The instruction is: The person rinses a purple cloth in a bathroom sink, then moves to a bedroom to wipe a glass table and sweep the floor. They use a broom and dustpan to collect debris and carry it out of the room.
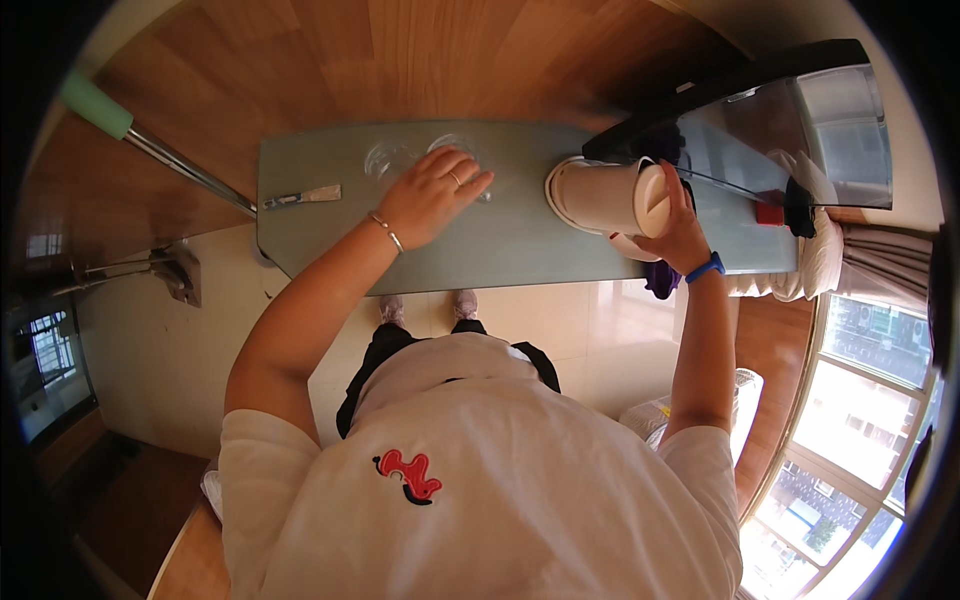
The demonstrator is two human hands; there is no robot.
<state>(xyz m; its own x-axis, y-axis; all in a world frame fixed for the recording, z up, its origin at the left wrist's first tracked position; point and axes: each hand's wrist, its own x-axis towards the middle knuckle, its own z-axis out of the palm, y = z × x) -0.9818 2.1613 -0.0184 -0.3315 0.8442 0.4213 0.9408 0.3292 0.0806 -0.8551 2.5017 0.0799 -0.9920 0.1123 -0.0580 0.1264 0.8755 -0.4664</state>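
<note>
A cream-coloured kettle [600,195] with a round lid stands on its round base [553,195] at the right part of the grey-green table. My right hand [680,225] is closed round its near right side, where the handle seems to be; the palm side is hidden. My left hand [435,190], with a ring and a bracelet, is just over two clear glasses. Its fingers stretch toward the right, and I see nothing gripped in them. One glass [388,160] shows left of the hand; the other glass [455,142] is partly hidden behind the fingers.
A long flat packet [303,197] lies at the left of the grey-green table [330,240]. A dark monitor-like panel [750,130] rises behind the kettle. Purple cloth [661,280] hangs at the front edge. A pole with a green grip [97,105] leans at far left.
</note>
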